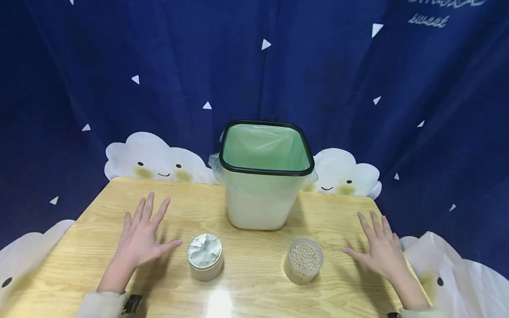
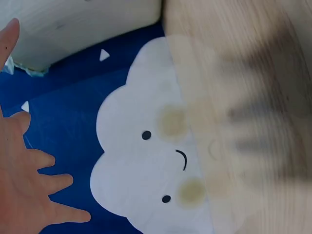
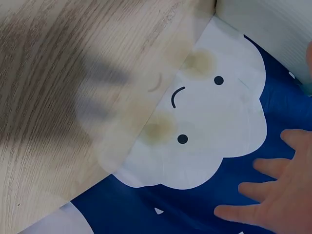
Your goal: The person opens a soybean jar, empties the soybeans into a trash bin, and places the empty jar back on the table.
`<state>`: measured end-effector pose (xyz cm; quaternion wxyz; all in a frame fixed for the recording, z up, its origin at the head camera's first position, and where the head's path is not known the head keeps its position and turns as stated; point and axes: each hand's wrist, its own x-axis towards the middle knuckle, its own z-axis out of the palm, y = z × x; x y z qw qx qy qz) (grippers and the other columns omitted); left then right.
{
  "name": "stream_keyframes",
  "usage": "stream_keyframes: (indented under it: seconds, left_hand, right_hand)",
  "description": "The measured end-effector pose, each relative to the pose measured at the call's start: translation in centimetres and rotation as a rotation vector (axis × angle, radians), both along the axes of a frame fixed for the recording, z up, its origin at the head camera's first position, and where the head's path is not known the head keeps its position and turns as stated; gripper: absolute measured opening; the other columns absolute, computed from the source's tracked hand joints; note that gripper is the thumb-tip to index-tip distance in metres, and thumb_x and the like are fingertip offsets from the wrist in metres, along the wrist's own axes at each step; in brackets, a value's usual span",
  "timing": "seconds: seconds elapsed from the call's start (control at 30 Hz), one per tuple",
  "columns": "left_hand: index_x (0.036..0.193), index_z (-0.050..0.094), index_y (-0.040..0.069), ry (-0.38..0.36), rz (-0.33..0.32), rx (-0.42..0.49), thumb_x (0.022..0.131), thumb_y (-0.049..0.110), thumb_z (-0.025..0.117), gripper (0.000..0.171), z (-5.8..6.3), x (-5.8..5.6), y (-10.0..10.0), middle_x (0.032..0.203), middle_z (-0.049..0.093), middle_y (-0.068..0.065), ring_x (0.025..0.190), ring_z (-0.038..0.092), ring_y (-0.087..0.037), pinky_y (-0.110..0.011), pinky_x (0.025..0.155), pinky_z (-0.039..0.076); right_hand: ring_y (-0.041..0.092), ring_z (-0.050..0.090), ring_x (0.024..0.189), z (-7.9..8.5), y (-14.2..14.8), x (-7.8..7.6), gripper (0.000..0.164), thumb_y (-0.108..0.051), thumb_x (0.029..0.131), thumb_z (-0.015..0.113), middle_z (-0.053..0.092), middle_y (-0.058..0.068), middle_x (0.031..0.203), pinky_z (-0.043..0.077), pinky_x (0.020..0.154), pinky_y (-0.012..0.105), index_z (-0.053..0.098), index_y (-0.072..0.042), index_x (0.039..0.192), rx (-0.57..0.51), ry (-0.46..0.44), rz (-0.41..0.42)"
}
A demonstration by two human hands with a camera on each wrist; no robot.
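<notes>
My left hand (image 1: 140,240) hovers over the left side of the table, fingers spread and straight, holding nothing. Nearest to it is a round metal tin (image 1: 205,270) filled with a white, creamy mass that has an uneven top. On the right, my right hand (image 1: 382,252) is likewise spread above the wood, its thumb pointing toward a clear round tub (image 1: 301,271) of small beige balls. Both wrist views show the spread fingers, the left hand (image 2: 24,180) and the right hand (image 3: 282,187), apart from any object.
A white bin (image 1: 258,201) with a black rim and a thin plastic liner stands at the table's back middle. Behind the wooden table (image 1: 254,287) hangs a dark blue curtain (image 1: 179,53) with white triangles and smiling clouds.
</notes>
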<state>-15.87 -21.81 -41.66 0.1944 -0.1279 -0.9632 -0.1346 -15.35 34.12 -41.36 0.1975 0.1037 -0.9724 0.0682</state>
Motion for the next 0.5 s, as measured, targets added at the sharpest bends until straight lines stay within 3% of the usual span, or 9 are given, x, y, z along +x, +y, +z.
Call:
stream_keyframes:
  seconds: [0.2, 0.5]
  left_hand:
    - [0.147, 0.014, 0.024, 0.029, -0.053, 0.006, 0.064, 0.063, 0.068, 0.107, 0.8, 0.1, 1.1, 0.15, 0.006, -0.018, 0.133, 0.013, -0.039, -0.07, 0.094, 0.017]
    - [0.145, 0.023, 0.021, 0.123, -0.159, 0.027, 0.061, 0.061, 0.069, 0.105, 2.0, 0.4, 3.1, 0.144, 0.024, -0.019, 0.125, 0.029, -0.041, -0.063, 0.094, 0.026]
  right_hand:
    - [0.053, 0.034, 0.115, -0.2, 0.5, 0.2, 0.105, -0.049, 0.06, 0.078, 0.04, 0.035, 0.125, 0.028, 0.09, 0.063, 0.029, -0.004, 0.142, -0.099, 0.051, 0.112]
    - [0.051, 0.036, 0.114, -1.6, 0.4, 1.2, 0.093, -0.03, 0.061, 0.083, 0.038, 0.03, 0.131, 0.033, 0.083, 0.063, 0.036, 0.0, 0.136, -0.313, -0.133, 0.182]
